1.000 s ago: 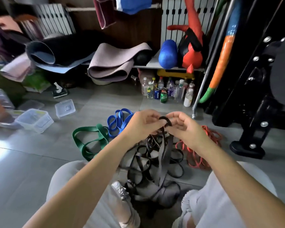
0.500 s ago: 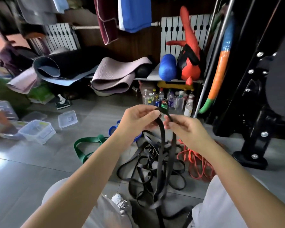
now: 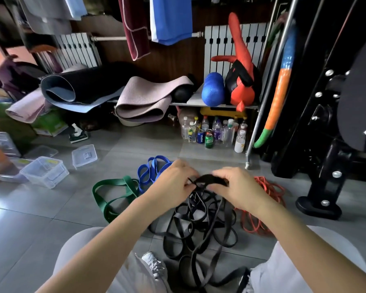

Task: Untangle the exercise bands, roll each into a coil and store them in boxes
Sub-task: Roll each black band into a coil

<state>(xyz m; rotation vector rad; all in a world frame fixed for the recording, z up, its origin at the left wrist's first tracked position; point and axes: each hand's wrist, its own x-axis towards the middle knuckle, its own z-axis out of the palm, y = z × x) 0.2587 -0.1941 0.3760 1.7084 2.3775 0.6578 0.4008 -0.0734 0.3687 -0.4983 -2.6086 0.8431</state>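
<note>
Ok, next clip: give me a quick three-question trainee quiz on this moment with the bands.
1. Multiple choice: which band do the left hand and the right hand grip together? A green, B black, C blue.
2. True or false: the green band lies on the floor, outside the clear box.
3. Fill in: the orange band lies to the person's ____ of the black band.
Key: 1 B; 2 true; 3 right.
</note>
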